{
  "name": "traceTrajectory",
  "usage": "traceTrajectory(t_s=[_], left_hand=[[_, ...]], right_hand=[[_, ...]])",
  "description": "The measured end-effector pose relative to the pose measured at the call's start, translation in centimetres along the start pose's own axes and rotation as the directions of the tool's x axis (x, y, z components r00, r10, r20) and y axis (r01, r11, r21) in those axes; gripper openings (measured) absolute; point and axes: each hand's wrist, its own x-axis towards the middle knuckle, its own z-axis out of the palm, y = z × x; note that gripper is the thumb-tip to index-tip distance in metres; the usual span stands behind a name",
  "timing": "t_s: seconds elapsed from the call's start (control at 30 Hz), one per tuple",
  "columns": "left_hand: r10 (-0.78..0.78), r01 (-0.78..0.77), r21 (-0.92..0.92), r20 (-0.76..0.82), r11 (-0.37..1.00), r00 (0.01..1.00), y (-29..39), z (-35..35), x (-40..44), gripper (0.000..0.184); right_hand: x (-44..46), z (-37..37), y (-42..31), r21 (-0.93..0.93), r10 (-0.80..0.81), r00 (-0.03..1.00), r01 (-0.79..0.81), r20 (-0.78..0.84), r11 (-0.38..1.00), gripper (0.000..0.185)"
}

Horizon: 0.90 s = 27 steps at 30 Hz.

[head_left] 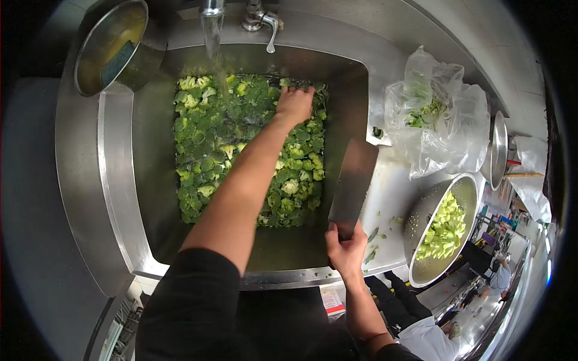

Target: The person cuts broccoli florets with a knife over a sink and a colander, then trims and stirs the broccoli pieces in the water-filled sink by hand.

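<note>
Broccoli florets [205, 129] float in a crowded layer in the water of a steel sink [346, 78]. My left hand [295, 105] reaches to the far right part of the sink, its fingers apart and pointing down among the florets; the fingertips are hidden in the broccoli and water. At the sink's right edge, my right hand [349, 249] grips a cleaver [354, 186] by its handle end. The broad blade points away from me, over the right wall of the sink.
Water runs from a faucet [212, 27]. A metal bowl [141, 60] holding a dark scouring pad stands at back left. On the right are a plastic bag [463, 132] with greens and a colander [421, 219] of chopped light-green vegetable. Other people [424, 337] are at lower right.
</note>
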Motion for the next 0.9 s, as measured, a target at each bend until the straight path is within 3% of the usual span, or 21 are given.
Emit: traceTrajectory(t_s=[0.03,0.07,0.1,0.13,0.17,0.23,0.3,0.4,0.5,0.57,0.63,0.73,0.83,0.9], left_hand=[[0.003,-0.003,0.005,-0.004,1.000,1.000,0.0,-0.7,-1.1,0.055],[-0.094,0.038,-0.431,-0.109,0.902,0.990,-0.2,-1.2,-2.6,0.052],[-0.225,0.017,-0.782,-0.158,0.623,0.962,-0.4,-1.8,-4.4,0.048],[-0.230,-0.003,-0.981,-0.049,0.193,0.972,-0.1,-2.8,-6.8,0.047],[-0.181,0.003,-0.961,0.056,-0.278,0.982,0.2,-3.5,-9.5,0.045],[-0.064,-0.045,-0.898,-0.019,-0.438,0.998,-0.1,-3.7,-14.2,0.041],[-0.096,-0.071,-0.845,-0.024,-0.529,0.995,1.6,-5.6,-18.3,0.034],[-0.080,-0.162,-0.838,-0.141,-0.521,0.987,2.7,-6.8,-22.6,0.026],[-0.130,-0.229,-0.834,-0.189,-0.503,0.973,4.0,-7.4,-25.1,0.023],[-0.140,-0.304,-0.869,-0.270,-0.391,0.953,4.6,-8.4,-26.0,0.023],[-0.130,-0.298,-0.879,-0.268,-0.372,0.955,3.9,-8.6,-26.5,0.022],[-0.095,-0.314,-0.915,-0.300,-0.254,0.949,3.3,-8.4,-26.6,0.028],[0.010,-0.341,-0.896,-0.359,-0.285,0.933,4.3,-10.1,-26.8,0.025],[-0.007,-0.288,-0.817,-0.329,-0.500,0.944,4.6,-10.7,-27.0,0.025]], right_hand=[[0.3,-0.1,-0.3,0.005,-0.004,1.000,0.004,-0.004,1.000,0.014],[0.4,0.0,-0.7,0.011,-0.009,1.000,0.010,-0.008,1.000,0.013],[0.6,0.0,-1.2,0.018,-0.016,1.000,0.016,-0.009,1.000,0.013],[1.0,0.4,-1.4,0.019,-0.086,0.996,0.087,-0.028,0.996,0.012],[1.3,0.6,-1.9,0.030,-0.086,0.996,0.087,-0.031,0.996,0.012],[2.2,1.4,-3.0,0.039,-0.168,0.986,0.168,-0.015,0.985,0.012],[2.5,2.1,-4.6,0.066,-0.169,0.986,0.168,0.005,0.984,0.018],[2.5,3.2,-6.8,0.103,-0.356,0.934,0.354,0.000,0.930,0.043],[1.3,3.2,-9.8,0.075,-0.361,0.931,0.357,0.047,0.931,0.045],[0.9,3.2,-11.1,0.049,-0.380,0.923,0.377,0.069,0.925,0.046],[0.7,3.7,-11.3,0.050,-0.448,0.894,0.447,0.007,0.893,0.030],[0.9,4.3,-11.2,0.002,-0.440,0.897,0.440,0.039,0.898,0.035],[1.0,5.5,-10.6,-0.032,-0.400,0.915,0.401,0.047,0.915,0.040],[1.2,5.8,-10.5,-0.034,-0.388,0.920,0.390,0.044,0.920,0.042]])
